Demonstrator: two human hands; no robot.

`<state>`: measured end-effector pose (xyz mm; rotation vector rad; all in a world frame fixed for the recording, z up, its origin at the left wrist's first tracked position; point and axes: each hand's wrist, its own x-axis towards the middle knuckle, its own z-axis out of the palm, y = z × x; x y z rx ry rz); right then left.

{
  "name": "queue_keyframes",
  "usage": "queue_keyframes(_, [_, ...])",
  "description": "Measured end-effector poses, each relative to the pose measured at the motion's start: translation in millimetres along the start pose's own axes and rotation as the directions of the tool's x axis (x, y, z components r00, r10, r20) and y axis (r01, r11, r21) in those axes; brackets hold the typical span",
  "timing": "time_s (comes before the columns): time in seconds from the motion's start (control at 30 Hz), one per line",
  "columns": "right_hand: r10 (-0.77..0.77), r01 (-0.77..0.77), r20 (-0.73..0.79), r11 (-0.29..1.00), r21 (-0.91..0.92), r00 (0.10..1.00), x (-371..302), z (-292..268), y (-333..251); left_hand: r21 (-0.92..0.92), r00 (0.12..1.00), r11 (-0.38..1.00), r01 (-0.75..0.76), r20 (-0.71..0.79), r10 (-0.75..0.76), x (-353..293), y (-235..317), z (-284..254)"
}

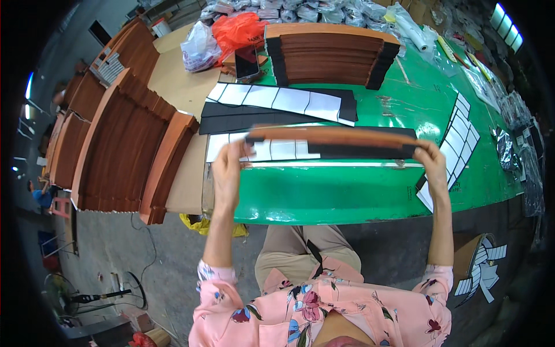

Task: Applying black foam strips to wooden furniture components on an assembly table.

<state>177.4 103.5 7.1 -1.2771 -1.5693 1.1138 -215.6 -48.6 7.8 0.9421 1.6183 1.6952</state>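
Observation:
A long reddish-brown slat (335, 135), slightly smeared by motion, is held level between my two hands above the green tabletop (324, 196). My left hand (227, 165) pinches its left end, where a black piece shows. At the other end, my right hand (433, 163) grips it beside another black piece. Beneath the slat lies a black strip (370, 152) with white-backed pieces on its left part. Farther back, more black strips (231, 118) overlap under a white-backed sheet (277, 98). A stack of similar brown slats with black ends (326, 58) stands behind them.
Tall stacks of brown slats (124, 144) fill the left side, near cardboard. White-backed sheets (454, 141) lie at the right. A phone (247, 62), a red plastic bag (237, 32) and wrapped packs (324, 13) are at the back. A bin (465, 254) with scraps stands lower right.

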Motion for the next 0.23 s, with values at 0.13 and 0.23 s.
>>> queue_keyframes(0.13, [-0.227,0.232,-0.112,0.972,0.03,0.967,82.1,3.9,-27.2,0.027,0.99,0.992,-0.123,-0.069,0.125,104.1,37.7,27.2])
queue_keyframes(0.23, [-0.31,0.309,-0.156,0.951,-0.033,0.938,146.6,-2.5,-38.8,0.01,0.983,0.984,-0.177,-0.052,0.177,171.6,57.7,52.8])
